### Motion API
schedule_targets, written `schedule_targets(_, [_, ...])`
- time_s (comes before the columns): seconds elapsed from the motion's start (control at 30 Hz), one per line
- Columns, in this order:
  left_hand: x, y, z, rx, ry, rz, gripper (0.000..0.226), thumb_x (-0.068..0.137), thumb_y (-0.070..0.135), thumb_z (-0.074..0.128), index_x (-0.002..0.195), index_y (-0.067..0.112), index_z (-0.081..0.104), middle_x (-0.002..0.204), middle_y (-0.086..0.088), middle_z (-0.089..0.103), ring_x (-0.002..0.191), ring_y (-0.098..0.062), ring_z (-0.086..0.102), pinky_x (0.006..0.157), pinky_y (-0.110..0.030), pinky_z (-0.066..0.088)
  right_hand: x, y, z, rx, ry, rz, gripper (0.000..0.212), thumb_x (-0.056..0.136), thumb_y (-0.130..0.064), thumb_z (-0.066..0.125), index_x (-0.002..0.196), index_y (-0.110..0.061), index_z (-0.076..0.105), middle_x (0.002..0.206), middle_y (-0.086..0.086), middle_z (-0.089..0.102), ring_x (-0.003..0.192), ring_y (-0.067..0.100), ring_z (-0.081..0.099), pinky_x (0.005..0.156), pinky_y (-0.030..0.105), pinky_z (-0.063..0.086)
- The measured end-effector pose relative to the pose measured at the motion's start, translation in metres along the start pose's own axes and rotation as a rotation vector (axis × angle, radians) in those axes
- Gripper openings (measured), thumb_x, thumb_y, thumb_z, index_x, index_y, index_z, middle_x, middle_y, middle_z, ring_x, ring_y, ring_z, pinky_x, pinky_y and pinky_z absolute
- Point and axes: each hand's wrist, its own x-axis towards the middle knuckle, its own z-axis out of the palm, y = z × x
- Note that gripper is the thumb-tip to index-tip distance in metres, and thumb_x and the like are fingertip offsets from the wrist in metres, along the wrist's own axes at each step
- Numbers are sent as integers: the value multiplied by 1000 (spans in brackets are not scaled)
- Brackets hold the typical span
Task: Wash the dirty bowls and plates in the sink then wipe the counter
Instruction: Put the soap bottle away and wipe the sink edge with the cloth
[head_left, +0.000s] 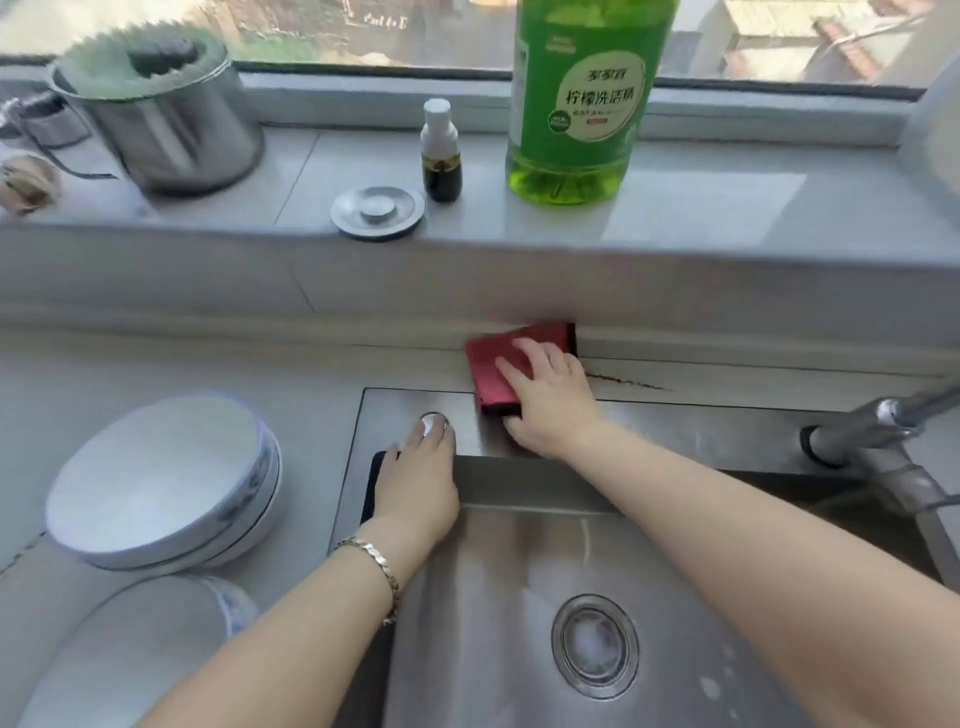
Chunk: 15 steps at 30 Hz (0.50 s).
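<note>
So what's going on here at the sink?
A person seems to be on the wiping part of the washing-up. The right hand presses a red cloth flat where the counter meets the back edge of the sink. The left hand rests with straight fingers on the sink's rim, by a round button. Bowls sit upside down on the counter to the left, and no dishes show in the basin. A green bottle stands on the sill.

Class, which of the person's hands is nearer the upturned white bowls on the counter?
Left. The left hand rests on the sink rim just right of the upturned white bowls; the right hand is farther right, pressing the red cloth at the sink's back edge.
</note>
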Motion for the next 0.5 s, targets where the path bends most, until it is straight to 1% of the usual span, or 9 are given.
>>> schedule_targets(0.03, [-1,-2,5,-24,14,8,56,82,3,43,136,9,30,149,-1,19,133,-22,28,98,-34,32,2,-1,13,13,-203,38,63,91,-46,43,146,-18,28,156,10,11,142,30,11,115,46,9])
schedule_targets(0.07, [-2,-4,9,-47,22,14,59,81,1,43,138,10,29,150,-1,18,134,-23,27,100,-35,32,5,-4,22,85,-320,106,67,90,-57,38,146,-21,28,157,4,7,144,25,3,115,44,3])
schedule_targets(0.1, [-3,-6,10,-56,25,20,61,79,0,43,137,10,29,150,0,18,134,-24,28,102,-36,32,11,-8,28,209,-294,175,62,91,-59,34,142,-23,35,157,1,13,143,23,5,114,43,3])
schedule_targets(0.17, [-3,-8,9,-46,30,25,59,78,-1,43,134,10,32,148,0,21,131,-26,31,101,-36,31,22,-13,35,382,-73,250,44,96,-49,30,128,-28,53,148,-4,33,137,23,19,110,42,11])
schedule_targets(0.23, [-2,-5,5,-25,45,6,53,78,-1,43,130,9,38,145,0,27,125,-26,37,97,-34,32,27,-14,38,305,18,178,37,98,-43,33,126,-33,55,141,-6,40,132,23,25,105,41,16])
schedule_targets(0.3, [0,3,-1,-18,45,-38,46,79,-1,42,124,7,44,140,-3,34,118,-28,42,93,-33,33,19,-7,43,172,-29,29,43,94,-49,41,135,-38,44,141,-5,37,133,23,23,106,41,15])
schedule_targets(0.37, [2,11,-5,-13,29,-78,39,81,0,42,119,5,49,135,-7,39,115,-29,44,91,-33,35,4,5,48,81,-88,-34,53,88,-57,44,139,-44,35,146,-3,28,137,22,17,110,41,8])
schedule_targets(0.43, [2,17,-4,-9,6,-106,38,83,1,42,119,5,50,136,-8,39,120,-29,42,94,-34,35,-8,22,50,55,-97,14,55,86,-63,38,139,-50,30,153,-2,17,141,22,8,113,43,1])
schedule_targets(0.5, [2,20,-2,-5,-20,-120,42,83,3,42,124,6,46,142,-8,32,131,-28,32,102,-37,33,-18,40,49,28,-89,95,54,86,-64,29,139,-54,23,157,-1,6,144,22,-3,114,48,-5])
